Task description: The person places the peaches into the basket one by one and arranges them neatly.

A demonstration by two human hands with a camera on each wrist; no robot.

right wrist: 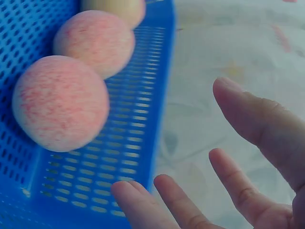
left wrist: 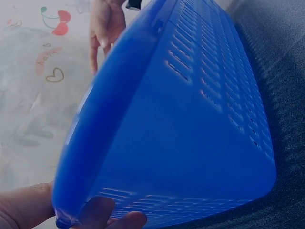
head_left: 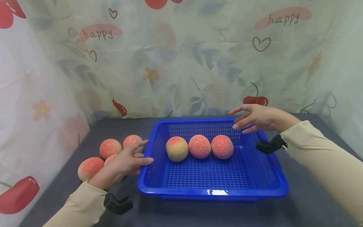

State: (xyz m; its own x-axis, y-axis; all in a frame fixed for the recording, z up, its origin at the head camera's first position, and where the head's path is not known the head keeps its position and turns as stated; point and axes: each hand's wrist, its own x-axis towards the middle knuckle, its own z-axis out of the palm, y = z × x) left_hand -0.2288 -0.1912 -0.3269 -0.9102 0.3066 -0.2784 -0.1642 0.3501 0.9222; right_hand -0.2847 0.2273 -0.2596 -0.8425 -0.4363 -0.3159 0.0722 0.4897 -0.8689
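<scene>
A blue plastic basket (head_left: 250, 193) with slotted walls stands on the dark table, holding three peaches in a row: a yellowish one (head_left: 177, 150), a red-speckled one (head_left: 199, 147) and another red-speckled one (head_left: 222, 147). My left hand (head_left: 124, 165) grips the basket's left rim. In the left wrist view its thumb (left wrist: 26, 205) lies on one side of the rim, and fingertips (left wrist: 131, 219) show on the outer wall. Over the back right corner hovers my right hand (head_left: 256, 117), fingers spread, holding nothing. Its thumb (right wrist: 257, 114) is apart from the peaches in the right wrist view.
Several more peaches lie on the table left of the basket, among them one at the front left (head_left: 90, 168) and one behind it (head_left: 110, 148); my left hand partly covers some. A printed curtain (head_left: 176, 56) encloses the table (head_left: 191, 222) at the back and sides.
</scene>
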